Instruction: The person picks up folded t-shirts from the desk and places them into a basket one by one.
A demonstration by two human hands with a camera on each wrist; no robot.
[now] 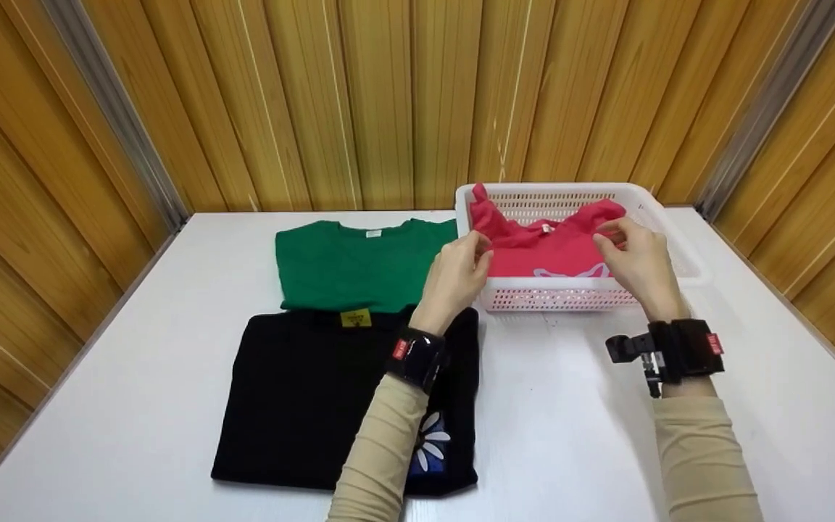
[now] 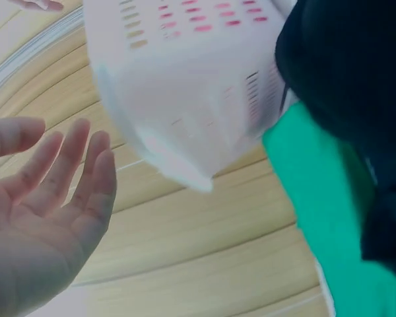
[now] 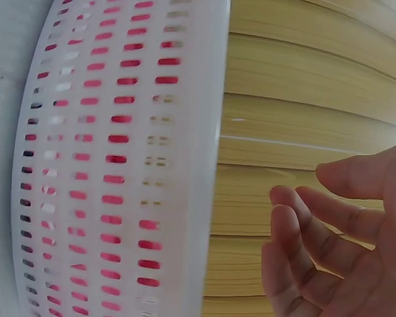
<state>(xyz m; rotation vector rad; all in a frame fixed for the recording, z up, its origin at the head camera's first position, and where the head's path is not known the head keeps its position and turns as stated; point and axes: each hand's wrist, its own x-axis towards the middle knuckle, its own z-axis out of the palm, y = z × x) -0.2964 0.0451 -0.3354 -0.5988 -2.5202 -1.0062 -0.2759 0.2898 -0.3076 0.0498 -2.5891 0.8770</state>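
Observation:
A red garment (image 1: 533, 243) with a pale printed design and a small neck label lies in a white perforated basket (image 1: 562, 293). Over the basket's left front corner is my left hand (image 1: 455, 275), its fingers loosely bent and holding nothing in the left wrist view. My right hand (image 1: 638, 264) hovers above the right part of the front rim, thumb and fingers apart and nothing between them in the right wrist view. Red cloth shows through the slots of the basket wall (image 3: 119, 158). Part of the black shirt is hidden behind my left forearm.
A folded green shirt (image 1: 359, 264) lies left of the basket. In front of it is a folded black shirt (image 1: 309, 406) with a yellow label and a flower print. All rest on a white table (image 1: 555, 435), with wood-patterned panels (image 1: 374, 101) behind and at both sides.

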